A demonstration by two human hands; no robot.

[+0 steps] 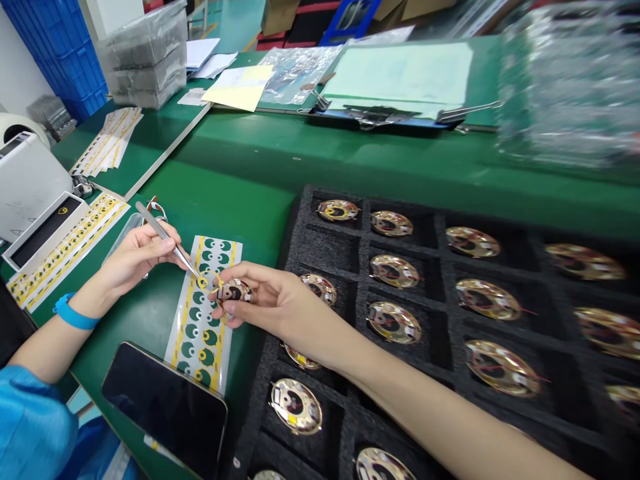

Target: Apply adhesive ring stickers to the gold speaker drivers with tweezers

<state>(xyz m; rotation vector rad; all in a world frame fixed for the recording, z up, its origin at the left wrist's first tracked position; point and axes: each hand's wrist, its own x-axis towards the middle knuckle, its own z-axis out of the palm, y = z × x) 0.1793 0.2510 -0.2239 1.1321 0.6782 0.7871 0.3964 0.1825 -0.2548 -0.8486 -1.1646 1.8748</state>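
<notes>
My left hand [134,255] is closed on metal tweezers [167,239], whose tip carries a small yellow ring sticker over the sticker sheet [203,313]. My right hand [273,300] pinches a round gold disc part [235,291] just right of the tweezer tip, above the sheet's edge. The sheet is a white strip with yellow borders and green shapes, lying on the green mat. A black foam tray [440,280] to the right holds several more gold discs in its pockets.
A black phone [165,403] lies face up near the front edge. More sticker strips [65,250] and a white device [27,183] sit at the left. Clipboards with papers [395,83], stacked plastic trays [147,57] and bagged parts [570,87] line the back.
</notes>
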